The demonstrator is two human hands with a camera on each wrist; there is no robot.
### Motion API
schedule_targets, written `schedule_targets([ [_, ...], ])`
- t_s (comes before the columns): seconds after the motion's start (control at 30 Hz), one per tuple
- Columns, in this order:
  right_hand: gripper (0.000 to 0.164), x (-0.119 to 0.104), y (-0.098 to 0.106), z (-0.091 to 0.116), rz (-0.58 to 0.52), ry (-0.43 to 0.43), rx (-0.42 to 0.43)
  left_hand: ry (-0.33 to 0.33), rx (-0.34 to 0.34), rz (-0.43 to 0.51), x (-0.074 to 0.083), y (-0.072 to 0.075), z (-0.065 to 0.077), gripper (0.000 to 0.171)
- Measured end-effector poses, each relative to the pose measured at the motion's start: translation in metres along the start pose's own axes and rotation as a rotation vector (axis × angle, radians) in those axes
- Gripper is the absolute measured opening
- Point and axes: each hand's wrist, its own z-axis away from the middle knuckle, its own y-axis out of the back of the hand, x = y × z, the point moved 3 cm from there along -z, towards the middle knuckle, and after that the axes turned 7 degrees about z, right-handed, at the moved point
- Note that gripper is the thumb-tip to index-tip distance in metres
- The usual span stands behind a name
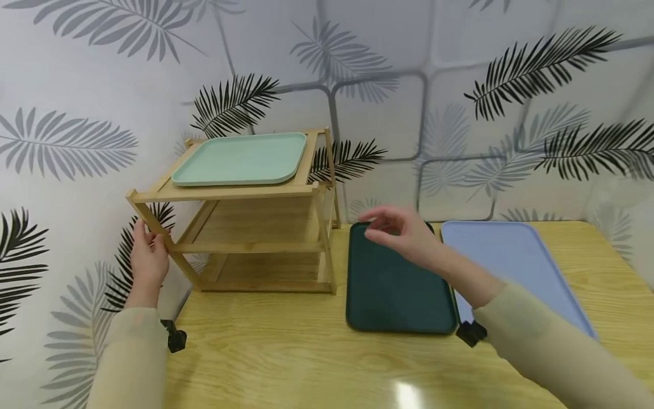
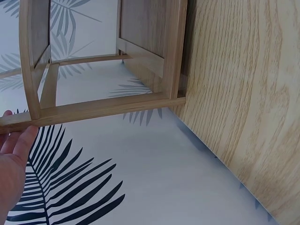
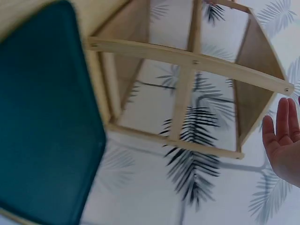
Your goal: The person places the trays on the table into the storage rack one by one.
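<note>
A three-tier wooden shelf (image 1: 271, 248) stands on the table toward the left. My left hand (image 1: 148, 258) grips its front left leg; in the left wrist view the thumb and fingers of that hand (image 2: 13, 164) lie on either side of the wooden post (image 2: 93, 108). On the top tier lies a mint green tray (image 1: 245, 159). My right hand (image 1: 409, 236) is in the air above the far part of a dark green tray (image 1: 398, 284), its fingers loosely bent around nothing. The right wrist view has this hand (image 3: 286, 150) apart from the shelf's side frame (image 3: 187, 58).
A lilac-blue tray (image 1: 501, 244) lies flat to the right of the dark green one, partly behind the right forearm. The wood-grain table (image 1: 265, 352) meets a wall (image 1: 378, 125) with a leaf pattern at its back and left edges.
</note>
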Motion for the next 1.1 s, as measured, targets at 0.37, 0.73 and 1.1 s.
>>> schedule_targets([
  [0.37, 0.029, 0.070, 0.008, 0.119, 0.044, -0.022, -0.094, 0.027, 0.006, -0.022, -0.005, 0.002, 0.000, 0.052],
  [0.73, 0.030, 0.127, -0.007, 0.160, 0.072, -0.063, -0.232, 0.019, 0.013, -0.032, -0.003, 0.000, -0.001, 0.052],
  [1.1, 0.018, 0.139, -0.028, 0.150, 0.066, -0.119, -0.373, 0.006, 0.008, -0.039, -0.002, -0.001, -0.002, 0.051],
])
